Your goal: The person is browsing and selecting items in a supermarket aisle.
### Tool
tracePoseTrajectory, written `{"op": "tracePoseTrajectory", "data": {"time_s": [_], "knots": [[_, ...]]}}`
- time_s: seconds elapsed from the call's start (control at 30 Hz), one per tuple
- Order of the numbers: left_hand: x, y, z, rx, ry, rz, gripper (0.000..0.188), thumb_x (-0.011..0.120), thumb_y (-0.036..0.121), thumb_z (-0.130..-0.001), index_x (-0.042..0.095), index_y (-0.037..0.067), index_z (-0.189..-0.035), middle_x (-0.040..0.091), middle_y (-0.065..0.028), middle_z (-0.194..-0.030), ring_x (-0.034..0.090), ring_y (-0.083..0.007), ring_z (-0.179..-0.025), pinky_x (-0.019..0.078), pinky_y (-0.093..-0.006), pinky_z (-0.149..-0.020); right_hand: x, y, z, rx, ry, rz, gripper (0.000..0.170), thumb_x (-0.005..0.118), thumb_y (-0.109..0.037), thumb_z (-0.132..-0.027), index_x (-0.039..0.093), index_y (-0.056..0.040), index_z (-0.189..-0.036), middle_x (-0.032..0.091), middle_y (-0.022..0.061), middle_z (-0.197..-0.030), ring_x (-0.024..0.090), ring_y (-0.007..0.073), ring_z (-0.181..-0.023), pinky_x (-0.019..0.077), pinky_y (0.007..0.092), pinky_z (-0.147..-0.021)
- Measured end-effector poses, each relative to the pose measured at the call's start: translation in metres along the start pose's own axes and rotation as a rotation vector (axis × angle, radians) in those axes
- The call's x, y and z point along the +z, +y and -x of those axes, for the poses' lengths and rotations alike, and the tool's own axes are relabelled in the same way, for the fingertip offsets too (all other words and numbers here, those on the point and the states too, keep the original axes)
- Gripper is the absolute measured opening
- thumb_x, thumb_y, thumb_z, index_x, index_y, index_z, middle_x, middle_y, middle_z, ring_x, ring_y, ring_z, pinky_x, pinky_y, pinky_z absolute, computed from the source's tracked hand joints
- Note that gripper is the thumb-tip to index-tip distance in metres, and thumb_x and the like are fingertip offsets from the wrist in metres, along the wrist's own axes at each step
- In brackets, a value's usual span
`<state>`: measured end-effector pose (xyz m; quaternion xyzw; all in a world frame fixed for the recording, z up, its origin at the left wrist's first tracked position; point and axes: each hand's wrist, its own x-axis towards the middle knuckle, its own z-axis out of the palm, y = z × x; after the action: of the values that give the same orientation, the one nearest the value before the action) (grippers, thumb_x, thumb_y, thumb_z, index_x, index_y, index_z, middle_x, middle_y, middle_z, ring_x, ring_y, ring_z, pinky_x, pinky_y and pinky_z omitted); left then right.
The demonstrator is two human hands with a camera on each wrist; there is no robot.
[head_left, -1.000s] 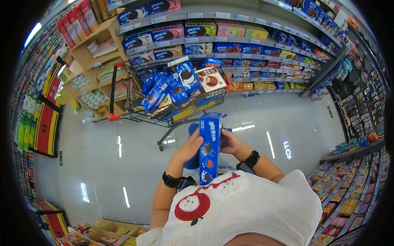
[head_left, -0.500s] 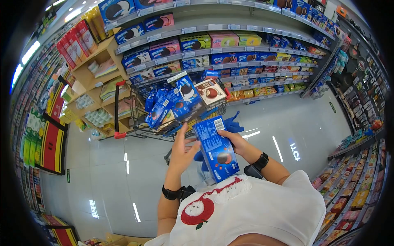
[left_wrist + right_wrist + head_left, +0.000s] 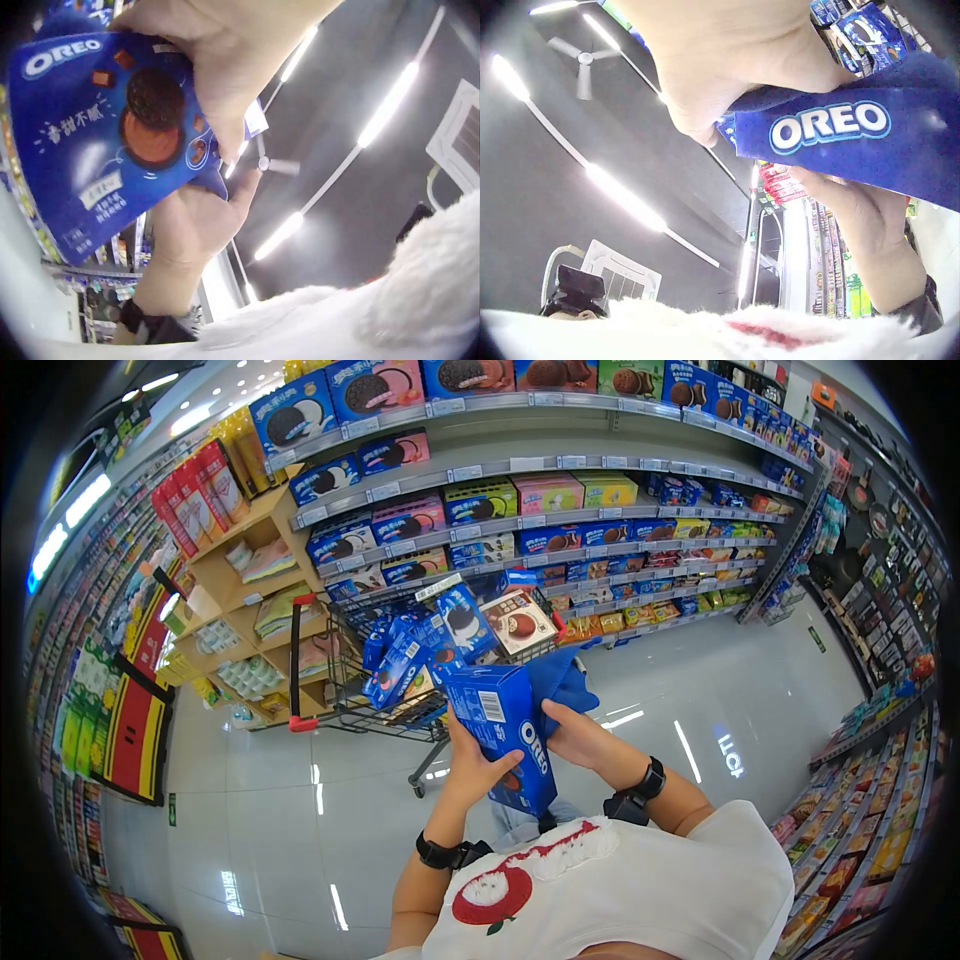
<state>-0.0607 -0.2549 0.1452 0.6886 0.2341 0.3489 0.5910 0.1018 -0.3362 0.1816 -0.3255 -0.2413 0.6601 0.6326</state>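
A blue Oreo box [image 3: 500, 730] is held tilted in front of the chest, its barcode and an Oreo logo facing up. My left hand [image 3: 472, 765] grips its near left side, the thumb lying across the face. At the right edge, my right hand [image 3: 583, 738] holds a blue cloth [image 3: 562, 678] bunched against the box. In the right wrist view, dark cloth [image 3: 780, 97] shows between the right hand [image 3: 742, 52] and the box end [image 3: 829, 131]. The left wrist view shows the broad printed face [image 3: 82, 142] with a cookie picture.
A shopping cart [image 3: 297, 660] filled with blue cookie boxes and a white-and-brown box [image 3: 521, 623] stands just ahead. Behind it are shelves [image 3: 480, 468] of cookie packs, with a wooden rack [image 3: 262, 525] at left. More shelves [image 3: 880, 820] run along the right.
The box has been turned from its narrow side, past its broad face, to its present tilt. My left hand came away from it and grips it again. More blue cloth shows beside the right hand.
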Motion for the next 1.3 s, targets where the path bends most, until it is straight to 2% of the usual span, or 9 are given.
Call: {"op": "tracePoseTrajectory", "data": {"time_s": [0.07, 0.37, 0.57, 0.6, 0.73, 0.9, 1.1, 1.17, 1.3], "knots": [[-0.003, -0.016, -0.005, 0.037, -0.084, 0.124, 0.116, 0.076, 0.030, -0.066, -0.013, 0.004, -0.135, 0.022, -0.0173, -0.132, 0.022, -0.0262, -0.125, 0.0212, -0.0402, -0.104, -0.006, 0.001, -0.002, 0.020, -0.140, -0.004, 0.062, 0.043, -0.045, -0.090, 0.027, -0.0072, -0.135, 0.038, 0.0093, -0.134, 0.037, 0.0210, -0.122, 0.0330, 0.0395, -0.100], [0.018, -0.040, 0.007, -0.187, -0.211, 0.456, 0.110, 0.074, 0.021, -0.068, -0.012, 0.009, -0.136, 0.015, -0.0132, -0.137, 0.017, -0.0257, -0.128, 0.0172, -0.0382, -0.105, -0.032, 0.019, -0.013, 0.115, -0.049, 0.213, 0.061, 0.028, -0.050, -0.092, 0.030, -0.0034, -0.132, 0.043, 0.0101, -0.128, 0.046, 0.0178, -0.112, 0.0389, 0.0319, -0.096], [0.012, -0.039, 0.007, -0.272, -0.071, 0.729, 0.097, 0.075, 0.018, -0.066, 0.005, 0.015, -0.133, 0.031, -0.0125, -0.128, 0.041, -0.0262, -0.114, 0.0438, -0.0389, -0.087, -0.043, 0.013, 0.000, 0.256, -0.221, 0.607, 0.054, 0.035, -0.044, -0.093, 0.041, -0.0016, -0.126, 0.048, 0.0085, -0.122, 0.047, 0.0142, -0.107, 0.0404, 0.0288, -0.091], [0.012, -0.046, 0.006, -0.240, -0.002, 0.742, 0.076, 0.071, 0.028, -0.070, 0.022, 0.017, -0.128, 0.044, -0.0086, -0.119, 0.052, -0.0239, -0.103, 0.0495, -0.0375, -0.076, -0.043, 0.012, 0.002, 0.272, -0.260, 0.660, 0.054, 0.037, -0.043, -0.093, 0.041, -0.0014, -0.126, 0.047, 0.0087, -0.123, 0.047, 0.0145, -0.107, 0.0403, 0.0291, -0.091], [-0.001, -0.034, -0.002, -0.399, 0.185, 0.973, 0.050, 0.048, 0.051, -0.083, 0.047, 0.012, -0.115, 0.058, -0.0061, -0.102, 0.057, -0.0219, -0.095, 0.0470, -0.0414, -0.082, -0.055, 0.030, -0.001, 0.121, -0.310, 0.627, 0.054, 0.044, -0.041, -0.090, 0.041, -0.0006, -0.126, 0.046, 0.0094, -0.125, 0.046, 0.0159, -0.110, 0.0396, 0.0303, -0.093], [0.004, -0.049, -0.001, -0.415, 0.146, 0.913, 0.045, 0.050, 0.046, -0.084, 0.046, 0.013, -0.114, 0.057, -0.0055, -0.104, 0.056, -0.0227, -0.096, 0.0470, -0.0422, -0.080, -0.076, 0.056, 0.006, -0.012, -0.246, 0.377, 0.055, 0.052, -0.038, -0.088, 0.040, 0.0003, -0.126, 0.045, 0.0102, -0.127, 0.044, 0.0176, -0.113, 0.0389, 0.0319, -0.094], [0.048, -0.037, -0.011, -0.509, 0.033, 0.691, 0.068, 0.064, 0.028, -0.075, 0.022, 0.014, -0.128, 0.042, -0.0105, -0.119, 0.048, -0.0261, -0.107, 0.0459, -0.0503, -0.081, -0.095, 0.041, 0.020, 0.452, -0.061, -0.010, 0.053, 0.061, -0.033, -0.082, 0.045, -0.0016, -0.122, 0.056, 0.0131, -0.113, 0.057, 0.0192, -0.099, 0.0458, 0.0331, -0.088], [0.059, -0.035, -0.020, -0.540, 0.000, 0.699, 0.070, 0.060, 0.022, -0.081, 0.011, 0.013, -0.130, 0.042, -0.0155, -0.113, 0.056, -0.0278, -0.091, 0.0532, -0.0404, -0.054, -0.110, 0.043, 0.018, 0.420, -0.119, -0.135, 0.052, 0.060, -0.034, -0.082, 0.046, -0.0016, -0.120, 0.057, 0.0143, -0.110, 0.059, 0.0203, -0.097, 0.0477, 0.0343, -0.085], [0.079, -0.042, -0.042, -0.574, -0.059, 0.650, 0.072, 0.060, 0.023, -0.081, 0.008, 0.009, -0.129, 0.043, -0.0180, -0.109, 0.059, -0.0282, -0.080, 0.0513, -0.0359, -0.042, -0.122, 0.032, 0.026, 0.338, 0.008, -0.116, 0.052, 0.059, -0.035, -0.082, 0.046, -0.0015, -0.119, 0.058, 0.0145, -0.105, 0.060, 0.0211, -0.092, 0.0489, 0.0343, -0.082]]}}
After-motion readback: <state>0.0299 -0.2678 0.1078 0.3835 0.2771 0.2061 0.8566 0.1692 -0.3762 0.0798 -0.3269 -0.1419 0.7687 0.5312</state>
